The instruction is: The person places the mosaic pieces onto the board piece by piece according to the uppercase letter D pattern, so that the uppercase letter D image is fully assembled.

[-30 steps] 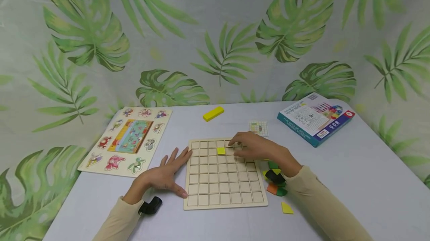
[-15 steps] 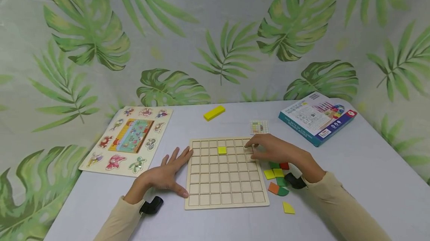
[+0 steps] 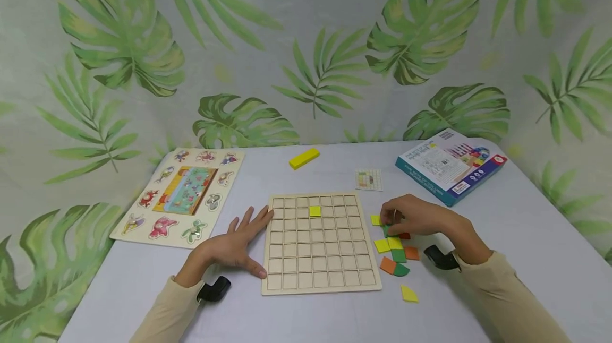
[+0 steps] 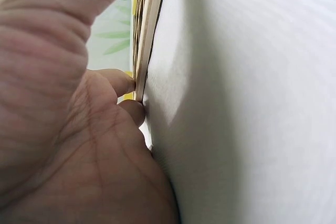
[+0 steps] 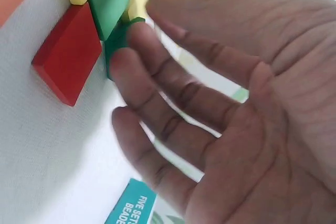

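Note:
A wooden grid board [image 3: 320,279] lies on the white table, with one yellow square tile [image 3: 314,211] set in its second row. My left hand [image 3: 239,245] rests flat on the table, its fingers against the board's left edge [image 4: 151,19]. My right hand [image 3: 408,218] hovers over a heap of coloured tiles [image 3: 397,253] to the right of the board. In the right wrist view its fingers [image 5: 157,77] are loosely extended, and the index fingertip touches a dark green tile [image 5: 116,45] beside a red tile [image 5: 68,53]. Nothing is held.
An animal peg puzzle [image 3: 179,194] lies at the left. A yellow block [image 3: 304,157], a small pattern card [image 3: 368,179] and a blue game box [image 3: 449,165] sit toward the back. A loose yellow quarter-round tile [image 3: 408,294] lies near the front. A leaf-print curtain hangs behind.
My right hand has left the board's top rows and moved right and down to the tile heap. The left hand and the yellow tile have stayed put.

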`<state>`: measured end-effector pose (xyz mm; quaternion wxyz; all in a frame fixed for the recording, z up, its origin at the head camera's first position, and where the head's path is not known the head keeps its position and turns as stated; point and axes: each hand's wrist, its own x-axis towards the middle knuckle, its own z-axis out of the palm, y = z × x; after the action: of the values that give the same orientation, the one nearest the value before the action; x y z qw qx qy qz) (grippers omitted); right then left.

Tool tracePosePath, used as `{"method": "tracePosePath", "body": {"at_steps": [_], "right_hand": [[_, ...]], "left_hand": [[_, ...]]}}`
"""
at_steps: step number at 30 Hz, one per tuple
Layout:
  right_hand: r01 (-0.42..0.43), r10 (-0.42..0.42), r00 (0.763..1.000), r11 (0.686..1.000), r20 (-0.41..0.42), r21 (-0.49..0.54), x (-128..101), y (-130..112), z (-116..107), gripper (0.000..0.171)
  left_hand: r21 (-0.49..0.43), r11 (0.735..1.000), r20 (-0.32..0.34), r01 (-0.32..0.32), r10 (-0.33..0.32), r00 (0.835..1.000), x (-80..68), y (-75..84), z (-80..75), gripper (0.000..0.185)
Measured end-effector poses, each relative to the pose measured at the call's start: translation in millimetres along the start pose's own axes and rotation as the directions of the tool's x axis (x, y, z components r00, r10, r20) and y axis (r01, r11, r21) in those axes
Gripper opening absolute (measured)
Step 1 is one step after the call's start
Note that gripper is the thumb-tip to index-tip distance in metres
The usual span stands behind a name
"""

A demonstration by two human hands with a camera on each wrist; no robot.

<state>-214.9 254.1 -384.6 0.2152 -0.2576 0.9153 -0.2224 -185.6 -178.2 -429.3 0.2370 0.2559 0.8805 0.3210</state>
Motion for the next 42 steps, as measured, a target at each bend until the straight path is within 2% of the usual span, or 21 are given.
{"method": "tracePosePath", "body": {"at_steps": [11, 17, 30, 42], "right_hand": [[-0.103, 0.102, 0.994, 0.994, 0.043, 0.026, -0.9, -2.4, 0.9, 0.017], [-0.13, 0.129, 0.991, 0.991, 0.045, 0.029, -0.4, -1.2, 3.2, 0.017], [-0.103, 0.103, 0.994, 0.995, 0.021, 0.006, 1.0, 0.3, 3.5, 0.018], [-0.126, 0.125, 0.991, 0.992, 0.039, 0.018, -0.5, -1.7, 5.1, 0.017]], "left_hand": [[-0.004, 1.0, -0.007, -0.005, 0.005, 1.0, -0.7, -1.6, 0.2, 0.136], [0.001, 1.0, -0.003, 0.0, 0.0, 1.0, -0.3, -1.5, 0.4, 0.135], [0.015, 1.0, -0.001, 0.006, -0.006, 1.0, -0.7, 1.1, -2.0, 0.135], [0.025, 1.0, -0.003, -0.001, 0.001, 1.0, -0.4, -1.7, 0.2, 0.136]]}}
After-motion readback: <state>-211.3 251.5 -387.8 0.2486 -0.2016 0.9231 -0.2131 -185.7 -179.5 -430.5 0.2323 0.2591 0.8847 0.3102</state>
